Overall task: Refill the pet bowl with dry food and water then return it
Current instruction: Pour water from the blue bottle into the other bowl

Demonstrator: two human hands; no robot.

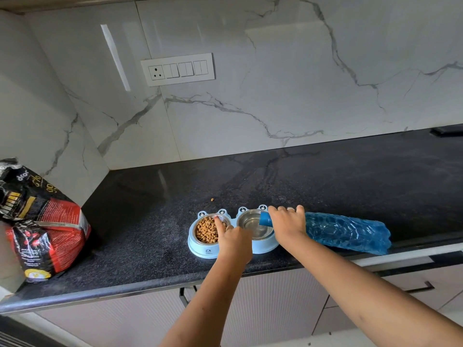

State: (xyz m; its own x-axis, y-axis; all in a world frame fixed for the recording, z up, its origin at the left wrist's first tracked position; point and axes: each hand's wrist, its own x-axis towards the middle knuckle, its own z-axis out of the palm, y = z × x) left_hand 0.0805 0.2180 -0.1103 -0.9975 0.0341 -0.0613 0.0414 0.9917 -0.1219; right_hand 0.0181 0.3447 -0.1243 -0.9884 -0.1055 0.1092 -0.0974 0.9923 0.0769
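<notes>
A light-blue double pet bowl (201, 250) sits near the front edge of the black counter. Its left steel cup holds brown kibble (206, 230). Its right steel cup (251, 222) shows water at the bottom. My right hand (288, 225) grips the neck of a blue plastic water bottle (348, 232) tipped on its side, mouth over the right cup. My left hand (234, 240) rests on the bowl's middle, index finger pointing onto the rim of the kibble cup.
A red-and-black dry food bag (47, 226) stands at the counter's left end. One stray kibble piece (212, 199) lies behind the bowl. A switch panel (178, 69) is on the marble wall. Drawers (406, 284) sit under the counter edge.
</notes>
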